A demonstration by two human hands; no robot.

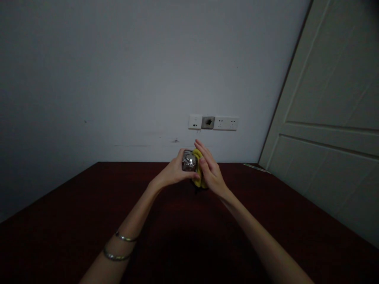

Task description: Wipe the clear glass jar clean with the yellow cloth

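My left hand (176, 170) is wrapped round a small shiny, see-through or silvery vessel (189, 161), its thumb along the near side. It looks like a glass, with its round end towards me, but the dim light hides its exact kind. With fingers stretched and thumb bent in, my right hand (212, 173) presses a yellow cloth (197, 179) against the right side of the glass. The cloth is bunched between the glass and my palm, and its lower edge hangs down. Both hands are held close together above the dark red table.
The dark reddish table (118, 209) reaches back to a pale wall (133, 79). White sockets (225, 123) and a grey outlet (207, 122) are set in the wall behind my hands. On the right stands a pale panelled door (331, 118). A thin flat strip (255, 168) lies at the table's back right.
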